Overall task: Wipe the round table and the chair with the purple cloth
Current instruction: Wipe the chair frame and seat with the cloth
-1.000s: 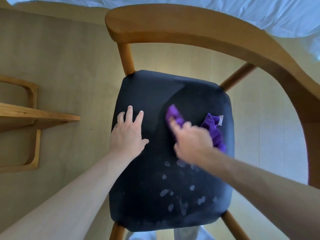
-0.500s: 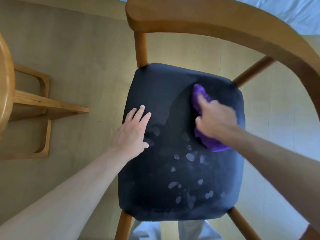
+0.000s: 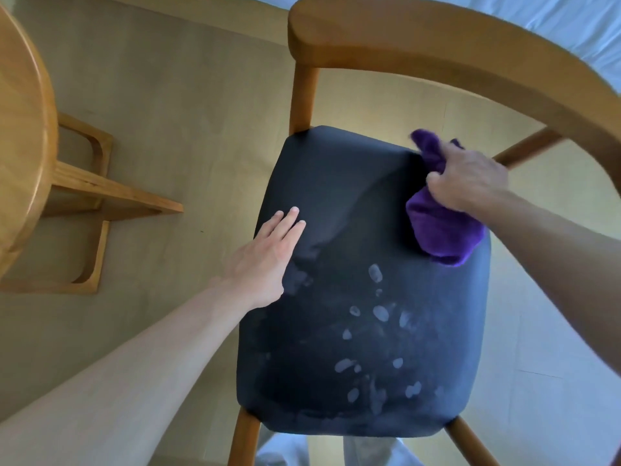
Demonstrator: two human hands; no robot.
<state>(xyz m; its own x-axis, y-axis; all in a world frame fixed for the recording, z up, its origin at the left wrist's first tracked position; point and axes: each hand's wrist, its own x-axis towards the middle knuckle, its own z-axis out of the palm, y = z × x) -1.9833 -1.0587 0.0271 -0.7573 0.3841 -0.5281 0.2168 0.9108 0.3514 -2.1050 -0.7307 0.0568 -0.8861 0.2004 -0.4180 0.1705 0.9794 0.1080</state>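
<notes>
While your right hand (image 3: 470, 179) grips the purple cloth (image 3: 440, 230) and your left hand (image 3: 265, 260) lies flat, white marks (image 3: 379, 314) wait on the chair (image 3: 336, 196).

Pale beige floor (image 3: 188, 105) all around, soft daylight across it, and white bedding (image 3: 571, 25) far right.

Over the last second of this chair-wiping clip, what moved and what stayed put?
The right hand, gripping the purple cloth, swept from the middle of the dark seat toward its far right corner near the backrest. The left hand stayed flat on the seat's left side. The pale smudges on the near half remain unwiped.
</notes>
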